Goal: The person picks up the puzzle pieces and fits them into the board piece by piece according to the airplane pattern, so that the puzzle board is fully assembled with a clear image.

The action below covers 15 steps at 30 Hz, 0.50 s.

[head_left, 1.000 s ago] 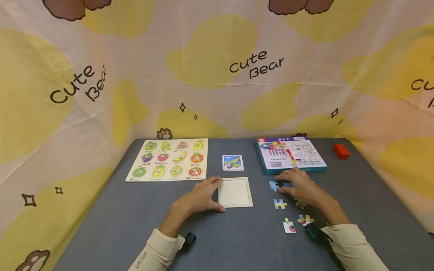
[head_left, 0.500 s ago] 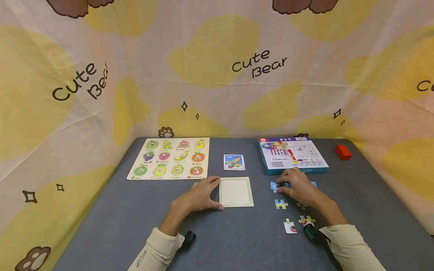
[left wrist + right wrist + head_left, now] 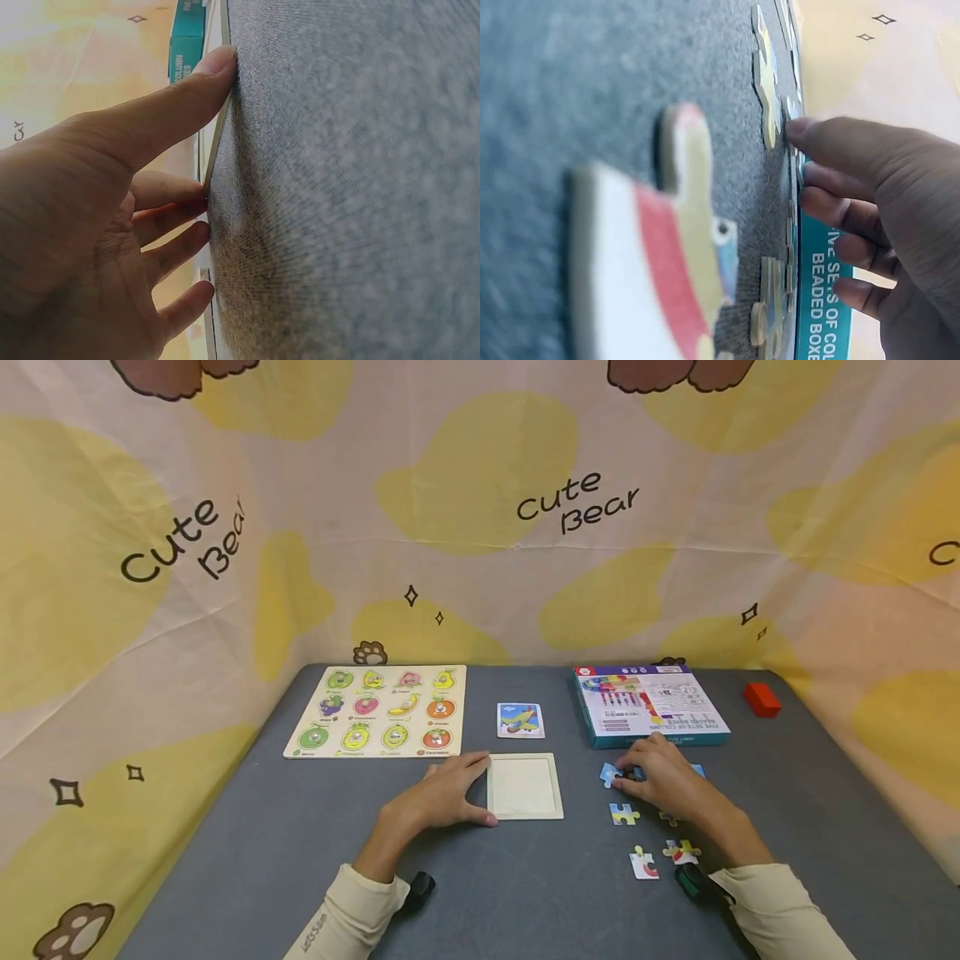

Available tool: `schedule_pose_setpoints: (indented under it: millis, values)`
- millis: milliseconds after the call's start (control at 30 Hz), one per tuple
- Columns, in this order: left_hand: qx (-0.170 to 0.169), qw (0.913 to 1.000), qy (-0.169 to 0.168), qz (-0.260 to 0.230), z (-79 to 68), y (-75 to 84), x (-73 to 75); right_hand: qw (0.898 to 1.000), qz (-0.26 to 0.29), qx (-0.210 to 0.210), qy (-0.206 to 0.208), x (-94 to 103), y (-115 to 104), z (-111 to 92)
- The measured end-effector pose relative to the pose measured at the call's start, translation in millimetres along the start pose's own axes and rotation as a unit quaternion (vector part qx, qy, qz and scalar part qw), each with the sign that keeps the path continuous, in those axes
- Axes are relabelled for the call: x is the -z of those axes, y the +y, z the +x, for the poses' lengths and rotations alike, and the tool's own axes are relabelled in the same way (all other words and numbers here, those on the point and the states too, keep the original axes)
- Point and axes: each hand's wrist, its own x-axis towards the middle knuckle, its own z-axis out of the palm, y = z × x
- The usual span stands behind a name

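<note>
In the head view, my left hand [image 3: 442,793] holds a shallow cream puzzle tray [image 3: 558,789] by its left side. The thumb is at the near corner and the index finger at the far corner; the left wrist view shows these fingertips at the tray's thin edge [image 3: 219,139]. With thumb and index finger, my right hand [image 3: 663,777] pinches a blue jigsaw piece [image 3: 608,774], slightly turned. More blue pieces lie partly hidden behind that hand. Nearer lie a yellow-blue piece [image 3: 623,814], a white-and-red piece [image 3: 643,864] and a multicoloured piece [image 3: 681,852].
Beyond the tray lies a small aeroplane picture [image 3: 520,720]. A fruit puzzle board [image 3: 300,718] occupies the far left. Just past my right hand is a flat teal-sided box [image 3: 651,706], and a red block [image 3: 762,700] sits at the far right. A printed cloth hangs behind the table.
The blue piece at my right fingertips has turned and tilted a little from its flat position. My left hand stays at the tray's edge. The head view has shifted slightly.
</note>
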Motion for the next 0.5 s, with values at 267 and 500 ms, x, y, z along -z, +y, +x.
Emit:
schedule_pose_setpoints:
  millis: [267, 500]
  values:
    - [0.011, 0.9999, -0.009, 0.008, 0.4, -1.2, 1.2, 1.0, 0.019, 0.016, 0.014, -2.3, -17, 4]
    - [0.006, 1.0, -0.007, 0.002, 0.5, -0.9, 1.2, 0.999, 0.027, 0.037, 0.004, -4.8, -43, 21]
